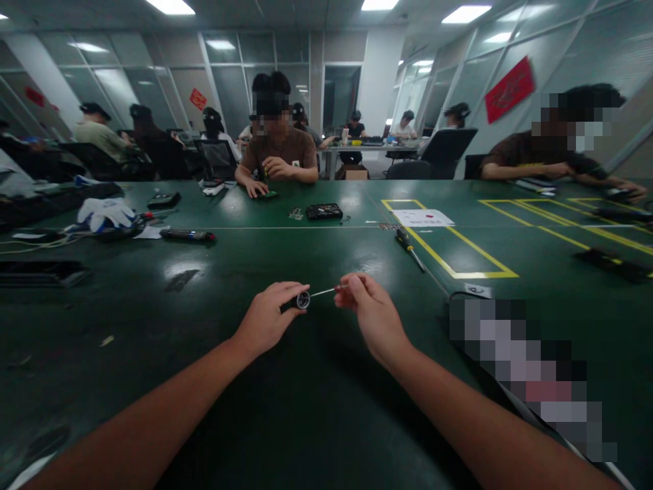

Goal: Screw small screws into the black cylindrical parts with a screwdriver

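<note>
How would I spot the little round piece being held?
Start at the big green table, then look to its near middle. There the left hand pinches the round piece; its shiny circular rim sets it apart from the thin-shafted tool in the right hand.

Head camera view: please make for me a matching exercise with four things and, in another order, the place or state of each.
Things
1. Left hand
2. Right hand
3. Black-and-yellow screwdriver
4. White paper sheet

Places and states
A. Lies across part of the yellow tape outline
B. Grips a thin tool with its shaft toward the other hand
C. Lies just left of the yellow tape outline
D. Holds a small round part between thumb and fingers

Pairs: 1-D, 2-B, 3-C, 4-A
</note>
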{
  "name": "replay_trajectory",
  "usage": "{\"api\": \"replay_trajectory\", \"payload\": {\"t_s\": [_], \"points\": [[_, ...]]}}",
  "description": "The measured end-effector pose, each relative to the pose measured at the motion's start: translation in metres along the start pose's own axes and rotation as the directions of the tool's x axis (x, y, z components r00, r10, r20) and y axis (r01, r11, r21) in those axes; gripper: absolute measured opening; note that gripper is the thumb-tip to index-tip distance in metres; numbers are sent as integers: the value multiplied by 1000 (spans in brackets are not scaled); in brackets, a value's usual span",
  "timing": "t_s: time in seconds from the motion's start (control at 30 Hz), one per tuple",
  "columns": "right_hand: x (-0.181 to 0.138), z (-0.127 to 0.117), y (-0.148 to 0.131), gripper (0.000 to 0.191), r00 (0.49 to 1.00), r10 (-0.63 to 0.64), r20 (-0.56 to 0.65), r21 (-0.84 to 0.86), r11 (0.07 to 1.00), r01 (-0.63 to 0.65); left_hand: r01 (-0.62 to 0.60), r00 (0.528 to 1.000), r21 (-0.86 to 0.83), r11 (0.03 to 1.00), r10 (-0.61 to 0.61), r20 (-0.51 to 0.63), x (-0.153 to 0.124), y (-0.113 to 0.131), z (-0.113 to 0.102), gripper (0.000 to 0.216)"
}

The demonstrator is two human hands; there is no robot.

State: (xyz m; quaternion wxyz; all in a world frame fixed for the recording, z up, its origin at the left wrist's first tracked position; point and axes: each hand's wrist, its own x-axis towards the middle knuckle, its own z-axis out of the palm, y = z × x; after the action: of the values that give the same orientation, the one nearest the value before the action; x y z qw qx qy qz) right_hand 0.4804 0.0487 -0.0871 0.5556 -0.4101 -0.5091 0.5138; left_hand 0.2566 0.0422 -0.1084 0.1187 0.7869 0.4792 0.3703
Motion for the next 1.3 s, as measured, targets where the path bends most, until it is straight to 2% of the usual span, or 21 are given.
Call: {"api": "replay_trajectory", "payload": {"t_s": [0.07,0.1,0.2,0.33,0.47,0.77,1.0,1.17,1.3], "points": [[10,-5,5,27,955,291,62,230,927,-297,19,1000,3,1000,-19,-8,1,1,-2,41],[14,-8,7,28,935,348,64,298,888,-350,34,999,-1,999,-34,-12,2,2,-2,42],[17,-12,10,26,971,239,-5,331,917,-224,88,996,-21,996,-89,-17,3,4,-5,46],[12,-8,9,31,999,38,-38,206,978,-29,115,993,-42,992,-116,-22,2,8,-6,40],[7,-3,7,32,998,-57,-12,76,995,58,96,995,-61,994,-97,-20,2,10,-7,39],[2,-3,4,26,982,-182,43,-117,976,185,97,995,-65,993,-98,-11,0,6,-6,42],[-1,-3,1,26,979,-198,39,-232,952,202,81,996,-77,994,-83,-25,1,4,-5,41],[-2,-4,-2,24,978,-202,52,-267,941,208,87,996,-89,992,-89,-18,1,5,-5,42],[-5,-3,-4,19,968,-181,172,-191,958,213,86,996,-108,990,-89,-23,1,3,-5,39]]}}
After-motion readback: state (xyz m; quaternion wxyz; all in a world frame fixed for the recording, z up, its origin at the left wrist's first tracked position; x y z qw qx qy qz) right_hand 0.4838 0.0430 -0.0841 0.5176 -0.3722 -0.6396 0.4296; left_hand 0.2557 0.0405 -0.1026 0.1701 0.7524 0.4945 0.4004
